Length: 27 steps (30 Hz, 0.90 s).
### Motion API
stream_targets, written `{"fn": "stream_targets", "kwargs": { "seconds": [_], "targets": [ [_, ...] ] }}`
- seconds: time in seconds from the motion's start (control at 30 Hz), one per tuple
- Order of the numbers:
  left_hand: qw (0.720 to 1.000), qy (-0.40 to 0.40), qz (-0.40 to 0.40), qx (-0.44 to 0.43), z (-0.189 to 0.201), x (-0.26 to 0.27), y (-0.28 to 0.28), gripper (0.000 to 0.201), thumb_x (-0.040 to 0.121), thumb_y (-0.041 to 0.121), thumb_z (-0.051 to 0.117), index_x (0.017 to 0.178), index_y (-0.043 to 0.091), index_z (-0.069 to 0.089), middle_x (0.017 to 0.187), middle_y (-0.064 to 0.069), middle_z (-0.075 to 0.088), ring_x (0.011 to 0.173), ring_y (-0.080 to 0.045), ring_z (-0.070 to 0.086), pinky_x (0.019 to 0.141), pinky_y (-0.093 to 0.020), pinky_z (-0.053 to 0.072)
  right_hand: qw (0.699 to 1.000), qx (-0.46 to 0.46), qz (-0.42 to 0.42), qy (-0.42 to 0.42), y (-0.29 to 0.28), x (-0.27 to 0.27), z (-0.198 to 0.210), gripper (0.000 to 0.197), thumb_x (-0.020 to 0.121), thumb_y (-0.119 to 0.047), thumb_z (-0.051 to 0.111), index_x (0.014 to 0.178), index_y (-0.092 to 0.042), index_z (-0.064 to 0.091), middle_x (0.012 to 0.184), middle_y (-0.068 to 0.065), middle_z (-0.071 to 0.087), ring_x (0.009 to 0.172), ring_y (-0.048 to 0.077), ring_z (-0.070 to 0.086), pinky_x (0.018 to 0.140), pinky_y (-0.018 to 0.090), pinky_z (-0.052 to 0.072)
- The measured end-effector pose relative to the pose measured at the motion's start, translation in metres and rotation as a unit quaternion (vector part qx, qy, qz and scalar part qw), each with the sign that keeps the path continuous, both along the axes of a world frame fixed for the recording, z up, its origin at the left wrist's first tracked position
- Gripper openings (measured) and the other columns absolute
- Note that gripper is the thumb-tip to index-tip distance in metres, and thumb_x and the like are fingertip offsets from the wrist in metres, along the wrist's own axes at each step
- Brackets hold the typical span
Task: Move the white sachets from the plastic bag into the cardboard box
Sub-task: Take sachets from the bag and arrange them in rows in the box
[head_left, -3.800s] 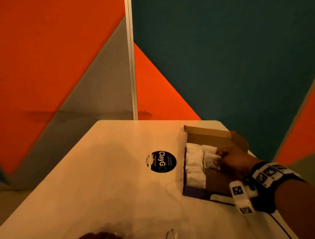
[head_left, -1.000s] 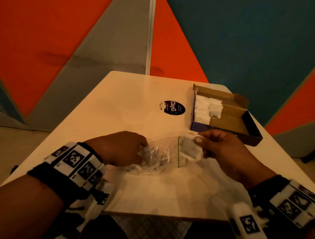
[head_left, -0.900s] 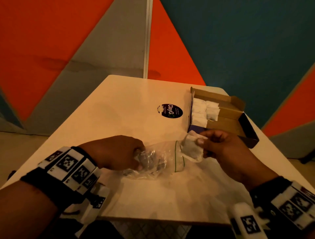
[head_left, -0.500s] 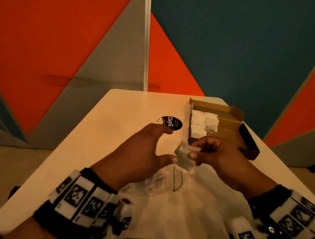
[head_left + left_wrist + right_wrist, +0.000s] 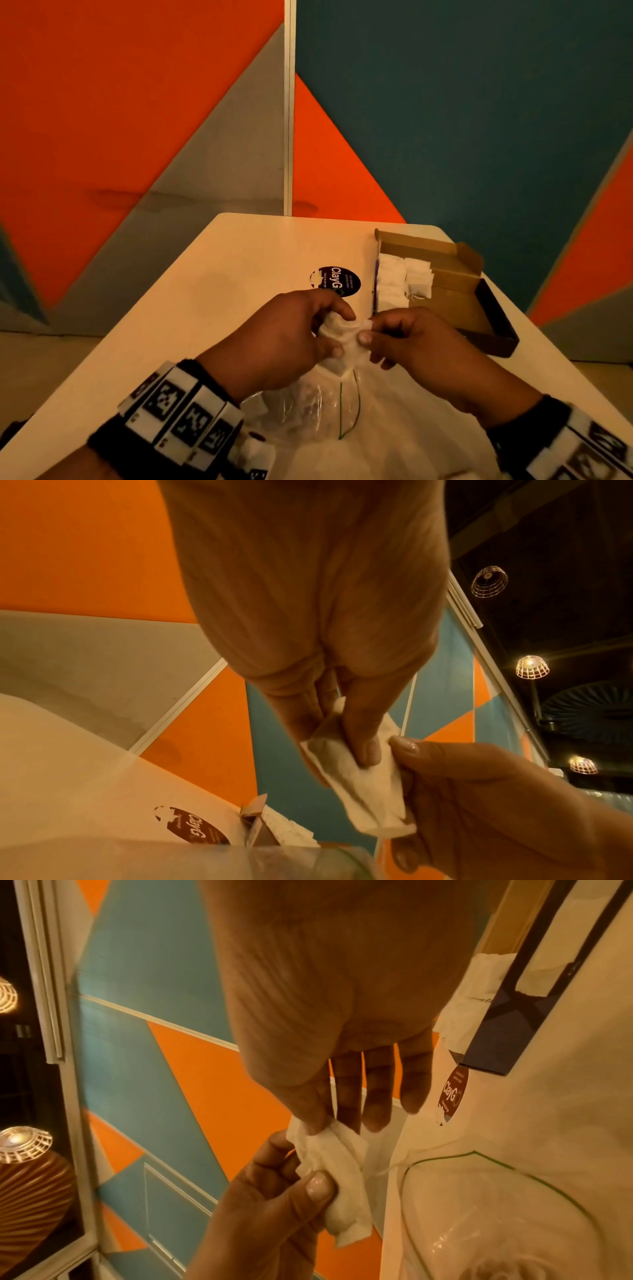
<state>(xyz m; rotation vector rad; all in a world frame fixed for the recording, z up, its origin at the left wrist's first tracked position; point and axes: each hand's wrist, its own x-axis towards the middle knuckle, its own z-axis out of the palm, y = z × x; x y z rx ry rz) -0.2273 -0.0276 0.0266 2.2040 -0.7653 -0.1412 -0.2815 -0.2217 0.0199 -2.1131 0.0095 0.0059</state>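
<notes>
Both hands hold one crumpled white sachet (image 5: 346, 337) above the table, just over the mouth of the clear plastic bag (image 5: 308, 411). My left hand (image 5: 337, 330) pinches its left side between thumb and fingers (image 5: 363, 750). On the sachet's right side, my right hand (image 5: 368, 331) pinches a corner with thumb and forefinger (image 5: 310, 1118). The bag lies slack on the table with nothing holding it, its green-edged mouth (image 5: 496, 1177) open. To the right stands the open cardboard box (image 5: 455, 270), with several white sachets (image 5: 400, 281) packed along its left side.
A round dark "ClayG" sticker (image 5: 337, 281) sits on the pale table (image 5: 222, 291) left of the box. Orange, grey and teal wall panels rise right behind the table's far edge. The box stands close to the table's right edge.
My left hand has let go of the bag and risen to the sachet. The right hand drew the sachet out of the bag, and now both hands pinch it.
</notes>
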Motion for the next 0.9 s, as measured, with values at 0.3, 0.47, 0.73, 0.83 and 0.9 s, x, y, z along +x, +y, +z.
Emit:
{"fn": "stream_targets", "kwargs": {
  "seconds": [0.3, 0.47, 0.73, 0.83, 0.9],
  "targets": [
    [0.993, 0.001, 0.062, -0.103, 0.019, 0.007, 0.029, 0.062, 0.079, -0.003, 0.076, 0.115, 0.044, 0.057, 0.091, 0.005, 0.068, 0.08, -0.008, 0.069, 0.066, -0.02, 0.056, 0.999, 0.019, -0.049, -0.014, -0.006, 0.003, 0.004, 0.014, 0.09, -0.036, 0.064, 0.083, -0.028, 0.073, 0.07, -0.001, 0.073, 0.063, 0.007, 0.067, 0.07, 0.025, 0.049],
    [0.994, 0.001, 0.046, -0.101, 0.04, -0.003, 0.026, 0.032, 0.079, 0.006, 0.078, 0.096, 0.032, 0.071, 0.081, 0.008, 0.072, 0.07, -0.002, 0.068, 0.062, -0.013, 0.052, 0.999, 0.016, -0.027, -0.013, -0.003, 0.008, 0.006, 0.008, 0.089, -0.029, 0.067, 0.087, -0.027, 0.075, 0.073, -0.005, 0.075, 0.069, 0.007, 0.071, 0.072, 0.023, 0.052],
    [0.999, -0.004, -0.003, 0.036, 0.038, 0.006, 0.003, 0.048, 0.078, 0.017, 0.081, 0.118, 0.039, 0.065, 0.091, 0.014, 0.067, 0.074, 0.01, 0.061, 0.062, -0.006, 0.044, 0.999, -0.038, 0.015, -0.036, 0.001, 0.013, 0.015, 0.012, 0.09, -0.021, 0.067, 0.085, -0.03, 0.073, 0.077, -0.011, 0.071, 0.072, 0.002, 0.065, 0.072, 0.019, 0.055],
    [0.996, -0.033, -0.007, 0.087, 0.038, 0.008, 0.002, 0.032, 0.082, 0.025, 0.078, 0.11, 0.036, 0.07, 0.091, 0.016, 0.066, 0.077, 0.008, 0.059, 0.064, -0.005, 0.041, 0.996, -0.061, 0.033, -0.049, 0.002, 0.011, 0.019, 0.014, 0.091, -0.026, 0.066, 0.088, -0.038, 0.074, 0.089, -0.018, 0.071, 0.084, 0.003, 0.064, 0.084, 0.026, 0.055],
    [0.995, -0.058, 0.007, 0.087, 0.036, 0.009, 0.003, 0.017, 0.085, 0.029, 0.075, 0.101, 0.032, 0.074, 0.093, 0.016, 0.064, 0.081, 0.004, 0.058, 0.067, -0.008, 0.042, 0.996, -0.073, 0.027, -0.048, 0.002, 0.011, 0.02, 0.013, 0.09, -0.032, 0.066, 0.091, -0.042, 0.074, 0.093, -0.019, 0.072, 0.091, 0.004, 0.065, 0.089, 0.031, 0.055]
  ]
}}
